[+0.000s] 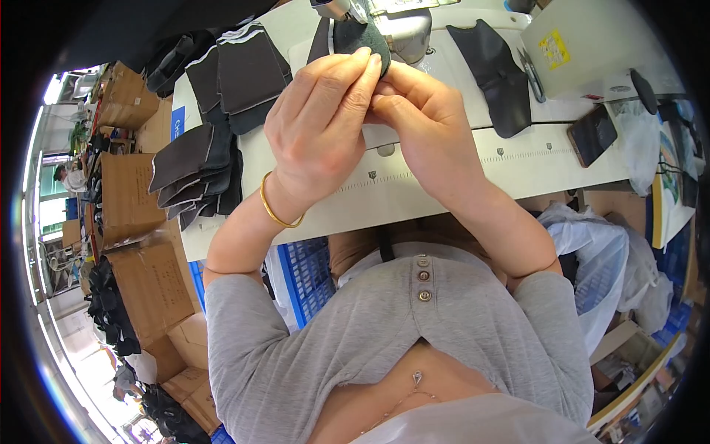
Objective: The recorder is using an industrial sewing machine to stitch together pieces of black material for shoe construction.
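Both my hands meet at the far middle of the white sewing table (310, 223), just in front of a sewing machine's metal head (336, 9). A dark green-black fabric piece (362, 37) with a curved edge lies under the machine head, its near edge between my fingers. My left hand (314, 126) pinches that edge with its fingers pressed together. My right hand (429, 122), thumb and forefinger closed, grips the same piece from the right. My fingers hide the near part of the fabric.
Stacks of dark fabric pieces (251, 70) lie on the left, more (185, 159) at the table's left edge. To the right are a black cut piece (492, 78), thread snips (531, 74) and a phone (593, 135). Cardboard boxes (133, 192) and blue crates (307, 277) stand around.
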Action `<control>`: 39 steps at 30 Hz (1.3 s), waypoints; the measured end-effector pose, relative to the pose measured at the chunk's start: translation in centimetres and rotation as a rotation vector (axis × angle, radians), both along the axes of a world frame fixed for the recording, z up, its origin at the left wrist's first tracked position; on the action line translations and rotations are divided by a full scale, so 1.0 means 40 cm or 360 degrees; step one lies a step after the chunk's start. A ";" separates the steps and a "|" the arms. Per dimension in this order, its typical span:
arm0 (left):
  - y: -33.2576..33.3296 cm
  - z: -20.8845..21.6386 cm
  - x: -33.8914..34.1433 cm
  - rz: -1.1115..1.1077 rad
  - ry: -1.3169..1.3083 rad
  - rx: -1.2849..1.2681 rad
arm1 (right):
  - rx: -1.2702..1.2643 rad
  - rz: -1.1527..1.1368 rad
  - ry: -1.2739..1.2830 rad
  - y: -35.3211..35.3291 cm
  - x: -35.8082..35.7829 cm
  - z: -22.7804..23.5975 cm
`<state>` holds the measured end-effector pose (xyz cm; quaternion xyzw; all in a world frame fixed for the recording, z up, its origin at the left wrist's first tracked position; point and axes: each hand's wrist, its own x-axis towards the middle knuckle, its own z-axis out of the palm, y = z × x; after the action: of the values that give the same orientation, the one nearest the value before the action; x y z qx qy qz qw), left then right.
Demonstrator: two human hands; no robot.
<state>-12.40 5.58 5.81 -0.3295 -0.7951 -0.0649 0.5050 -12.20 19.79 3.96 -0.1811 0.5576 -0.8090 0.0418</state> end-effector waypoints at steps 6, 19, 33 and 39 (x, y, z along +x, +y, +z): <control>-0.017 0.003 -0.014 -0.0060 -0.0003 0.0004 | -0.0037 0.0041 -0.0024 -0.006 -0.002 0.015; -0.056 0.017 -0.047 -0.0157 -0.0018 -0.0042 | 0.0017 0.0243 -0.0248 -0.009 0.004 0.052; -0.056 0.021 -0.062 -0.0134 0.0033 -0.0050 | -0.0170 0.0264 -0.0202 -0.035 0.007 0.036; -0.050 0.027 -0.063 -0.0087 0.0051 -0.0083 | -0.0194 0.0237 -0.0186 -0.038 0.005 0.037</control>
<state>-14.93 3.59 6.89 -0.3653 -0.7791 -0.0526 0.5068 -11.99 18.27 5.43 -0.1769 0.4892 -0.8452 0.1230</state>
